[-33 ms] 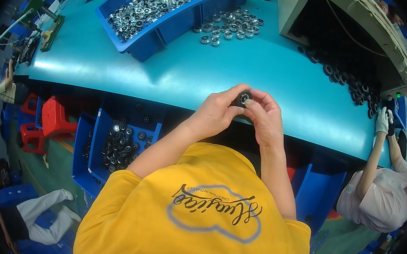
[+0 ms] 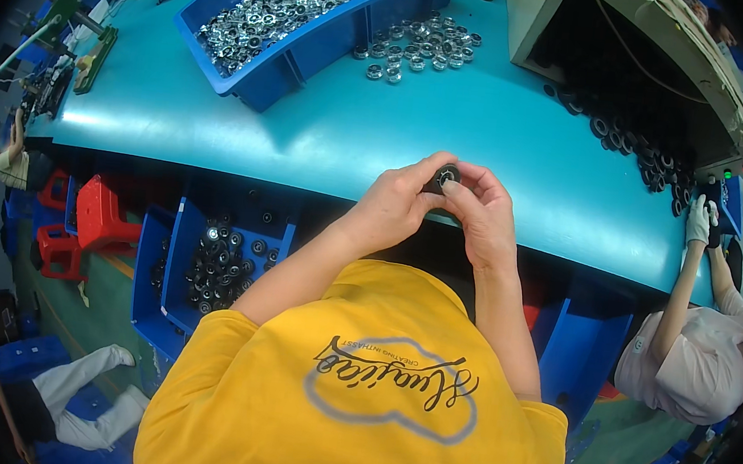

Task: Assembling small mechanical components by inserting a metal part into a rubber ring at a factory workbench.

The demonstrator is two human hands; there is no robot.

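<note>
Just above the front edge of the turquoise table, both my hands are closed on one small black wheel [image 2: 439,177] with a shiny centre. My left hand [image 2: 392,203] pinches its left side between thumb and fingers. My right hand [image 2: 490,218] grips it from the right, the thumb lying across the wheel's face and covering part of the centre. Beyond them stands a long blue bin [image 2: 264,96] full of clear, shiny hubs [image 2: 271,24]. More loose hubs [image 2: 417,63] lie on the table beside the bin.
Black rings [image 2: 634,150] are heaped at the right, before a pale box-like machine [image 2: 535,20]. A gloved co-worker [image 2: 691,352] reaches in there. Below the table's left edge, a blue bin [image 2: 177,258] holds black wheels. Red stools [image 2: 105,215] stand farther left.
My right thumb has slid slightly left and down over the wheel's face. Both hands still hold the wheel in nearly the same place.
</note>
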